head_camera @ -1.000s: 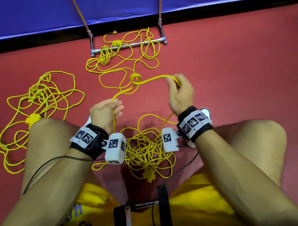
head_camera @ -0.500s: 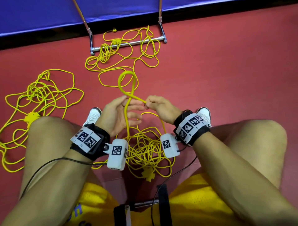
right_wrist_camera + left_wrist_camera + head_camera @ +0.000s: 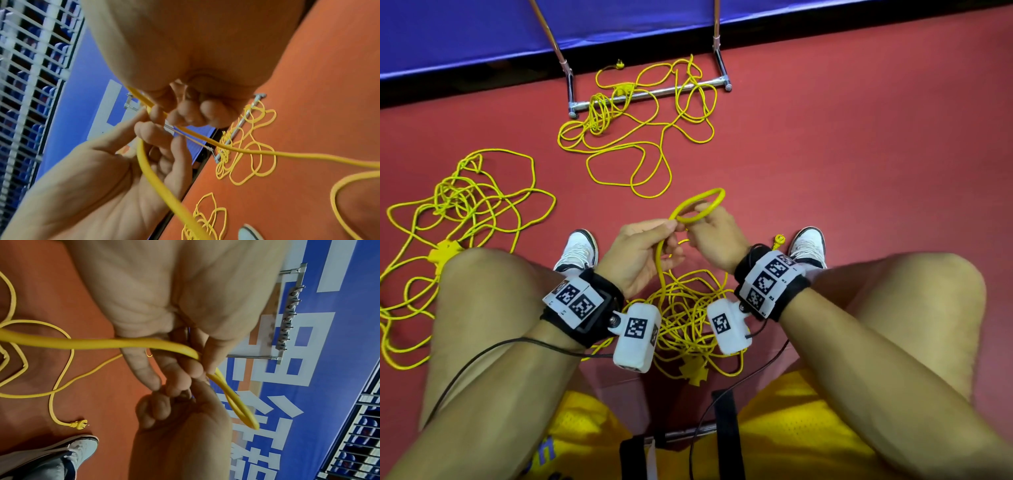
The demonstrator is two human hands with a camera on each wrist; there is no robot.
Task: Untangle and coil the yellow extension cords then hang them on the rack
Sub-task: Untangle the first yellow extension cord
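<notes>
Yellow cord is nearly everywhere on the red floor [image 3: 859, 154], so the job looks barely begun. The left hand [image 3: 640, 253] pinches the cord in hand [image 3: 661, 263] between thumb and curled fingers where a small first loop [image 3: 698, 205] crosses itself; the right hand [image 3: 717, 236], fingers curled, holds the far side of that loop. From there the cord drops into a tangled heap [image 3: 688, 322] between the feet, its plug [image 3: 778, 241] lying beside the right shoe [image 3: 806, 243].

Two more cords are untouched — one sprawled at the left [image 3: 462, 205] with a yellow socket block [image 3: 445, 255], one draped over the rack's floor bar [image 3: 650, 94]. Nothing hangs on the hook rail [image 3: 287, 318], seen against the blue wall [image 3: 339, 321] from the left wrist. My judgement: one loop made of one cord, then the rest of the coiling, untangling and all the hanging remain.

Writing: large white characters on the wall, cut off and unreadable; blue letters on the yellow shorts [image 3: 585, 442], only partly visible; square black-and-white marker codes on the wrist bands [image 3: 575, 298].
</notes>
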